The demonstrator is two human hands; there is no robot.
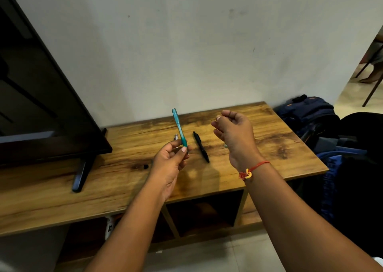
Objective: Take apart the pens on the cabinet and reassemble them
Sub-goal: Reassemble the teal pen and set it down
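Observation:
My left hand [170, 161] pinches the lower end of a teal pen barrel [178, 126], which stands nearly upright above the wooden cabinet top [124, 180]. My right hand [234, 135] hovers to the right of it with fingers curled; whether it holds a small part I cannot tell. A black pen [201, 147] lies on the cabinet between my hands. A small white pen part [176, 136] peeks out behind the teal barrel. A tiny black piece [146, 166] lies left of my left hand. A small teal bit [226, 146] shows by my right wrist.
A dark TV screen [41, 97] on a black foot [81, 174] takes up the cabinet's left side. The wall stands right behind the cabinet. Blue and black bags [310, 116] lie on the floor to the right. Open compartments [203, 211] sit below the top.

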